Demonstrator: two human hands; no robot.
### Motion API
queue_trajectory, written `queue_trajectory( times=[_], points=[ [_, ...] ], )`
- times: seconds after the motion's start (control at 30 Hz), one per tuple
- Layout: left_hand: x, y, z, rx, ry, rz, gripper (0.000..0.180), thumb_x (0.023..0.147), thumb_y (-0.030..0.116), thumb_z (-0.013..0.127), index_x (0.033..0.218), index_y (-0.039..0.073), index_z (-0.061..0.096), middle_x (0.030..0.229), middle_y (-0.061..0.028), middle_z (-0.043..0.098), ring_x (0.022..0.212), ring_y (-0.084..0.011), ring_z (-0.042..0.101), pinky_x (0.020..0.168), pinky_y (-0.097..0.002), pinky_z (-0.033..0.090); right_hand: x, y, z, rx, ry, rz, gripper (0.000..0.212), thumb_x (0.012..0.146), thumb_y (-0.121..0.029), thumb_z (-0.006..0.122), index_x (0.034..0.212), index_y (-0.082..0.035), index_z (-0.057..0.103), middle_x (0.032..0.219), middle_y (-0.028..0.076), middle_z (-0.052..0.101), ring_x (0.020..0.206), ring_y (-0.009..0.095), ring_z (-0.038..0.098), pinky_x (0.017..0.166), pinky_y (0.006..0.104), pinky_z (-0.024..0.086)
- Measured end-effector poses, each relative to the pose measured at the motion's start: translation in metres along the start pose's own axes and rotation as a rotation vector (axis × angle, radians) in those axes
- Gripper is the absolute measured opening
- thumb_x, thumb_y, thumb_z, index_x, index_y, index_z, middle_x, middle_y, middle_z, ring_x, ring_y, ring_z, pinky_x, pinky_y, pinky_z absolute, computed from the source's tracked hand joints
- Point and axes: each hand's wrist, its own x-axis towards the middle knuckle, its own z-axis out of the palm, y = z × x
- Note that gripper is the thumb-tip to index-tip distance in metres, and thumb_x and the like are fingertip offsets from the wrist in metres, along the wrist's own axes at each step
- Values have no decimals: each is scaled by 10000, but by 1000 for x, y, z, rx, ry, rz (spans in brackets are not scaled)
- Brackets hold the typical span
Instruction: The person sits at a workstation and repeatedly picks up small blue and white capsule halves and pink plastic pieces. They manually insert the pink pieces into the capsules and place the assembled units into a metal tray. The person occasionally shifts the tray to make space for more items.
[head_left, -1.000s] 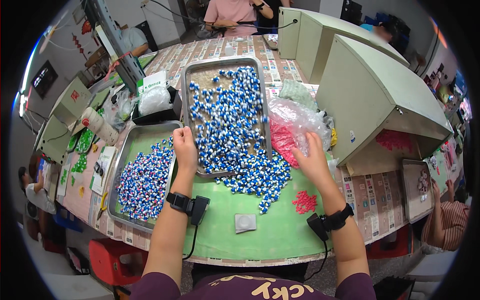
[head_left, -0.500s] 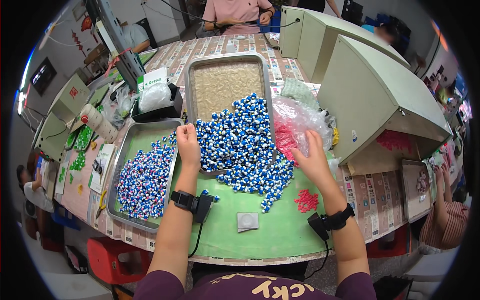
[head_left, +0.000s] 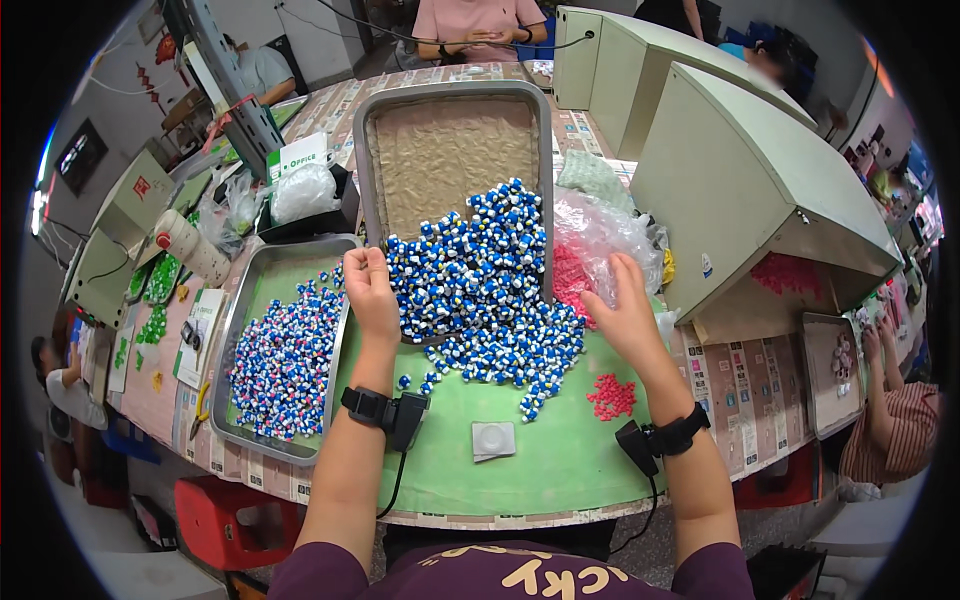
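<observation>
A large metal tray (head_left: pixel 549 160) stands tilted in front of me, its far end raised. Small blue-and-white pieces (head_left: pixel 470 265) fill its near half and spill over the near edge onto a green mat (head_left: pixel 570 475). My left hand (head_left: pixel 373 300) is closed at the tray's left rim, fingers curled in; it appears to grip that rim. To the right of the tray, my right hand (head_left: pixel 628 310) is open with fingers apart, beside a clear plastic bag (head_left: pixel 605 235) and pink pieces (head_left: pixel 570 275). Nothing shows in its fingers.
A second metal tray (head_left: pixel 228 425) at left holds blue, white and pink pieces. On the mat lie a small grey square (head_left: pixel 493 440) and a pink heap (head_left: pixel 612 397). A big beige box (head_left: pixel 760 180) stands at right. Other people sit around the table.
The large tray's far end has risen, and its tilt is steeper. A few more pieces have rolled onto the mat near my left wrist. Both hands have hardly moved.
</observation>
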Motion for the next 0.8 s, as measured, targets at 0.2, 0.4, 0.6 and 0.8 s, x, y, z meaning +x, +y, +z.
queue_trajectory(
  times=[0.2, 0.4, 0.6, 0.8],
  points=[
    [-3, 2, 4, -3, 17, 60, 154, 1010, 192, 498, 904, 79, 494, 742, 88, 415, 671, -3, 327, 585, -183, 261, 0, -2, 1, -12, 6, 3, 673, 822, -217, 684, 1320, 119, 381, 1381, 253, 383, 1292, 380, 401, 1071, 384, 342],
    [-8, 3, -1, 12, 13, 23, 162, 1012, 195, 490, 897, 81, 488, 741, 88, 405, 677, -11, 325, 587, -192, 268, 0, 0, 2, -16, 9, -6, 669, 825, -213, 683, 1321, 117, 380, 1378, 252, 386, 1290, 382, 400, 1072, 386, 341],
    [-2, -2, 1, 11, 13, 54, 166, 1010, 190, 497, 897, 76, 455, 719, 79, 380, 624, 2, 301, 533, -184, 230, 0, -2, 2, -4, -4, -3, 674, 824, -210, 687, 1325, 117, 376, 1378, 251, 384, 1294, 379, 396, 1075, 384, 335],
    [-2, 4, 5, -2, 24, 56, 174, 1007, 200, 505, 893, 78, 451, 707, 85, 363, 623, 0, 288, 532, -192, 222, -1, 4, 5, -40, -9, 3, 686, 828, -229, 688, 1333, 110, 371, 1397, 254, 371, 1307, 382, 386, 1080, 385, 331]
  ],
)
